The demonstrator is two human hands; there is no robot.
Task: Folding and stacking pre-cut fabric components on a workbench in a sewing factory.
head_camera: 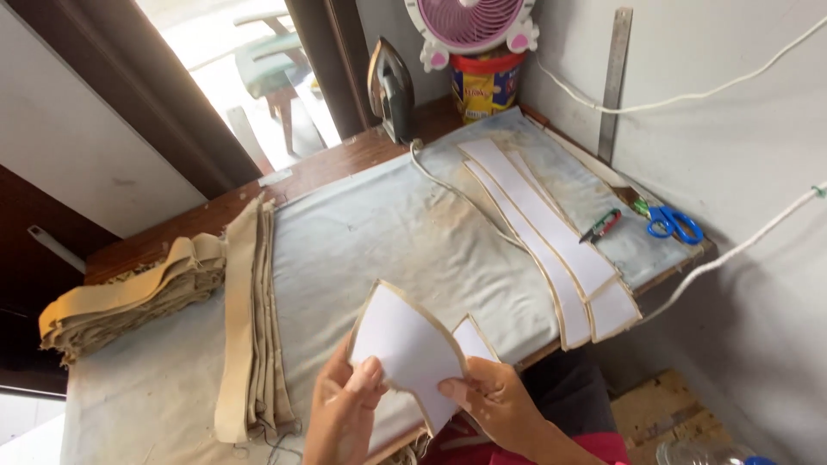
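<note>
Both of my hands hold up a curved piece of tan fabric faced with white interfacing (409, 344) above the near edge of the table. My left hand (345, 409) pinches its lower left edge with the thumb on the white face. My right hand (495, 400) grips the lower right part, where a second small white-faced piece (475, 337) shows behind. The pieces hang over the padded grey pressing cloth (388, 224) that covers the table.
Long white-faced strips (551, 232) lie at the right. Tan strips (254, 336) and a folded tan pile (121, 301) lie left. An iron (392, 86) stands at the back, its cord (448, 189) crossing the cloth. Blue scissors (676, 224), a pen (600, 226), a pink fan (472, 26), a steel ruler (613, 77).
</note>
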